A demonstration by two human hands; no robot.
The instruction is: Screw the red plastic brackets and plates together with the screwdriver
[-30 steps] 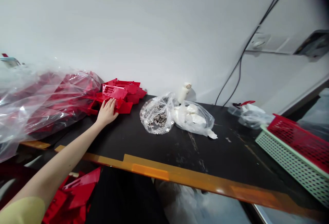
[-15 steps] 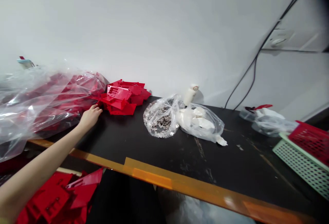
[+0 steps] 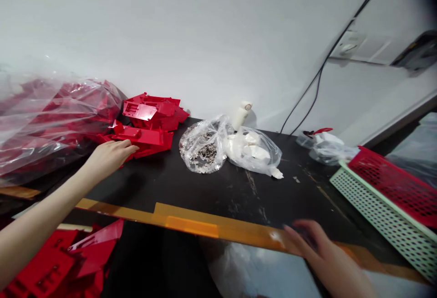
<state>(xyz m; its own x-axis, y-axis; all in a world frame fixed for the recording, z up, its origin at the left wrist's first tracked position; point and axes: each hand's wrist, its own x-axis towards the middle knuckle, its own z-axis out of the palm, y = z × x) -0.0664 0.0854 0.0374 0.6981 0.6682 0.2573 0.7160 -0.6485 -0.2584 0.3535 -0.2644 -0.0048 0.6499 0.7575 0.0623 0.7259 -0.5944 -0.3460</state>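
My left hand [image 3: 114, 156] reaches over the black table, its fingers closed on the near edge of a red plastic part [image 3: 146, 136]. That part lies tilted in front of a small pile of similar red parts [image 3: 153, 110]. Left of them is a large clear plastic bag [image 3: 64, 120] full of red parts. My right hand [image 3: 327, 259] is at the lower right, over the taped table edge, blurred by motion. A dark patch shows between its thumb and fingers; whether it is an object I cannot make out.
On the table [image 3: 164, 188] lie a clear bag of small metal pieces [image 3: 206, 150], a bag with white contents [image 3: 252, 150] and a white bottle [image 3: 241, 115]. Green [image 3: 382, 216] and red baskets [image 3: 392, 184] stand right. More red parts [image 3: 51, 261] sit below the edge at left.
My left hand has drawn a red part out beside the bag, toward me and in front of the pile. My right hand has come into view at the lower right. The view has shifted right.
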